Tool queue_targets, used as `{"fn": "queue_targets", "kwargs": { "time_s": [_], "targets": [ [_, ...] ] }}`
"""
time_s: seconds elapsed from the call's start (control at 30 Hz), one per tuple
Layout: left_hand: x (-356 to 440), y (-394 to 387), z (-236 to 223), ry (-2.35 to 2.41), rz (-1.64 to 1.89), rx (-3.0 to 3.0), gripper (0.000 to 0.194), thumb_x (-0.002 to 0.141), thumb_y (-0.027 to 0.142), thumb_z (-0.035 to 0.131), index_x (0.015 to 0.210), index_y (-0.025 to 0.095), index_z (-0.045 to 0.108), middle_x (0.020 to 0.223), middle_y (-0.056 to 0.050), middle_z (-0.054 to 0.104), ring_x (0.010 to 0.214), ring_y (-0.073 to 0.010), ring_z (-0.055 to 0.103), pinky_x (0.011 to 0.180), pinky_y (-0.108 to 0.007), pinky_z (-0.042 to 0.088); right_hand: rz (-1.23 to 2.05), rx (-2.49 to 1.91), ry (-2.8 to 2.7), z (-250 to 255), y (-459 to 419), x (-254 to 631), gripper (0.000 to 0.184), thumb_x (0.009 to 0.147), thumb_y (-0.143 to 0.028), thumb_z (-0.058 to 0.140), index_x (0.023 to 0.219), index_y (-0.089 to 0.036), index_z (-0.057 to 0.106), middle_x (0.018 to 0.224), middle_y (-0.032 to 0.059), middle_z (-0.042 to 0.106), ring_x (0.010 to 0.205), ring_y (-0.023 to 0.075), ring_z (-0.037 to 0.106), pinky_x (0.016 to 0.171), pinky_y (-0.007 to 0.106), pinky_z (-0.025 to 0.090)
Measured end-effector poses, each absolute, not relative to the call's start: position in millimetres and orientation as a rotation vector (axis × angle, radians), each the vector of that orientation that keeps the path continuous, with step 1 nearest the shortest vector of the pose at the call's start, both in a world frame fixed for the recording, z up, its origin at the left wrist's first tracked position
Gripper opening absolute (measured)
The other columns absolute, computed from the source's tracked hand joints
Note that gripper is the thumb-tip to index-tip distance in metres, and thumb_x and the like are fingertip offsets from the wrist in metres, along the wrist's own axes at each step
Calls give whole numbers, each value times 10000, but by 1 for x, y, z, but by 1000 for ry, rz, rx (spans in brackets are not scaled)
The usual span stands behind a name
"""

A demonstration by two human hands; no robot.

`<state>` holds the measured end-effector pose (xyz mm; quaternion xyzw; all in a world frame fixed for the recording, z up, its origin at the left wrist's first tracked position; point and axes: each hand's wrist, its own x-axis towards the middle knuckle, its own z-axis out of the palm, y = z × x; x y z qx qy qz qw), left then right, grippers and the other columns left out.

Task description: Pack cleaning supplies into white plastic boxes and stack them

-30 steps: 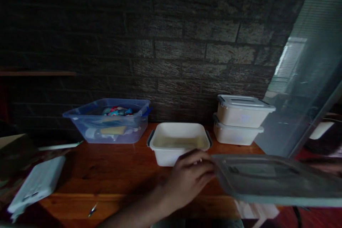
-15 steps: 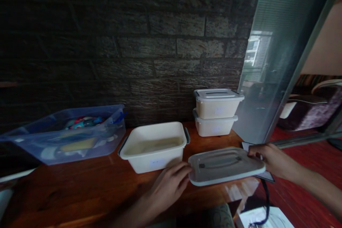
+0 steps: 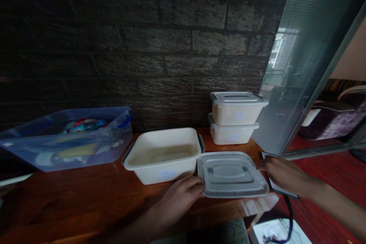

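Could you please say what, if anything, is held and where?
The grey lid, by its rim: the left hand at the near-left corner, the right hand on the right side.

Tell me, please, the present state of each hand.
Left hand: partly closed at the left edge of the gray lid; whether it grips cannot be told.
Right hand: partly closed at its right edge; grip unclear.

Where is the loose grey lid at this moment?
In the head view, the grey lid is right of centre by the front edge of the wooden table, just right of the open white bin, between the left hand and the right hand.
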<state>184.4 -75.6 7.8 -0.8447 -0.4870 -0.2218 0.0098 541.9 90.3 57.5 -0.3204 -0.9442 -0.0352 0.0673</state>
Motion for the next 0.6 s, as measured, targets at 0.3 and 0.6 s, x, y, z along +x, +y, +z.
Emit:
{"fn": "queue_targets", "kwargs": {
  "time_s": [0.3, 0.6],
  "targets": [
    [189, -70, 1, -1446, -500, -2567, 223, 927, 273, 708, 1139, 204, 706, 1113, -43, 735, 1025, -222, 683, 927, -370, 565, 276, -771, -2869, 54, 43, 505, 248, 934, -229, 605, 1116, -275, 768, 1074, 74, 759, 947, 241, 741, 847, 316, 581],
    [196, -89, 29, -1160, -672, -2421, 164, 987, 297, 597, 927, 170, 683, 972, -42, 724, 870, -193, 678, 775, -345, 570, 139, -732, -2806, 29, 60, 501, 275, 873, -321, 675, 1121, -319, 795, 1110, 76, 786, 962, 312, 770, 806, 384, 648]
  ]
}}
